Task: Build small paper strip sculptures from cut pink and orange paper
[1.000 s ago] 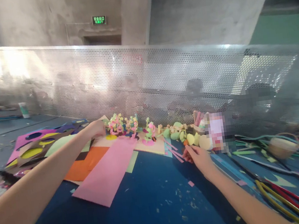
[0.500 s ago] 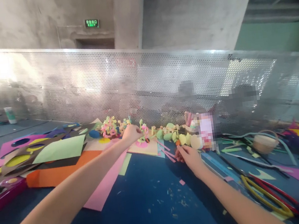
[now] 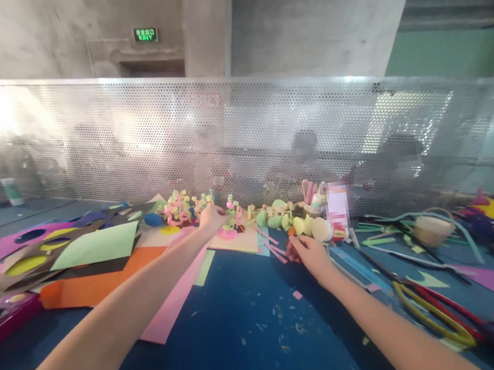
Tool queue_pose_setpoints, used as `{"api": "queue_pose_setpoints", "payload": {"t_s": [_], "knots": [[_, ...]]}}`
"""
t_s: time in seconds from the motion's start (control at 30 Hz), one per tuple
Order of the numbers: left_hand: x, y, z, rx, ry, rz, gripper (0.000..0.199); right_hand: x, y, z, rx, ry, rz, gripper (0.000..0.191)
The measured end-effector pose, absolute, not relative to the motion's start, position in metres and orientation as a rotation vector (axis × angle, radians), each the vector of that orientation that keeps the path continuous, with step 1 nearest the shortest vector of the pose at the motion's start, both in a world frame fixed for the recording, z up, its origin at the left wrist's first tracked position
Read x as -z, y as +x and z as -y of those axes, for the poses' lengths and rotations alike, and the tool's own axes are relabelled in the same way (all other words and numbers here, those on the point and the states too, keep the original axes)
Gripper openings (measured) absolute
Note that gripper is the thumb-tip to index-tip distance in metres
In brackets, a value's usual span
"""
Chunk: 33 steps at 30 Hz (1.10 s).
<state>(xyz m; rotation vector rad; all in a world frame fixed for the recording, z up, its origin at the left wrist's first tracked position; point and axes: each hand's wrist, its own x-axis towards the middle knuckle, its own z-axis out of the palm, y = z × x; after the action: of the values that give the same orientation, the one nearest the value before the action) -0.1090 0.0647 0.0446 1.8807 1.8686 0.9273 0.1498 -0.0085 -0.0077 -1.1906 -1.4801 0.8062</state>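
My left hand [image 3: 213,218] reaches to the small pink and green paper figure [image 3: 234,216] on the cream sheet [image 3: 248,242]. Its fingers are pinched together; what they hold, if anything, is too small to name. On the right, my right hand [image 3: 305,251] has curled fingers near the ends of some thin pink paper strips [image 3: 275,248]. An orange piece [image 3: 291,232] lies at its fingertips, and whether it grips anything is unclear. Pink and yellow paper figures [image 3: 178,208] stand left of my left hand. Round green and yellow paper pieces [image 3: 303,226] lie beyond my right hand.
Orange paper [image 3: 79,290], a light green sheet [image 3: 95,245] and a magenta box [image 3: 12,319] lie left. On the right are yellow-handled scissors [image 3: 432,315], a paper cup [image 3: 433,230] and a lit phone [image 3: 337,200]. A perforated metal screen [image 3: 130,127] rises behind the table.
The view has shifted slightly. My left hand has drawn back a little from the small pink and green figure. My right hand stays near the pink strips.
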Motion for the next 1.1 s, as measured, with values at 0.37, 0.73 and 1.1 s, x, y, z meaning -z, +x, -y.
{"api": "queue_pose_setpoints", "payload": {"t_s": [0.37, 0.73, 1.1], "knots": [[-0.056, -0.145, -0.069, -1.145, 1.633, -1.49, 0.028, 0.011, 0.15, 0.007, -0.814, -1.176, 1.48, 0.043], [-0.067, -0.147, -0.064, -1.086, 1.601, -1.37, 0.029, 0.01, 0.15, 0.008, -0.817, -1.181, 1.487, 0.044], [-0.067, -0.15, -0.066, -1.051, 1.76, -1.423, 0.028, 0.012, 0.151, 0.006, -0.829, -1.177, 1.499, 0.043]]}}
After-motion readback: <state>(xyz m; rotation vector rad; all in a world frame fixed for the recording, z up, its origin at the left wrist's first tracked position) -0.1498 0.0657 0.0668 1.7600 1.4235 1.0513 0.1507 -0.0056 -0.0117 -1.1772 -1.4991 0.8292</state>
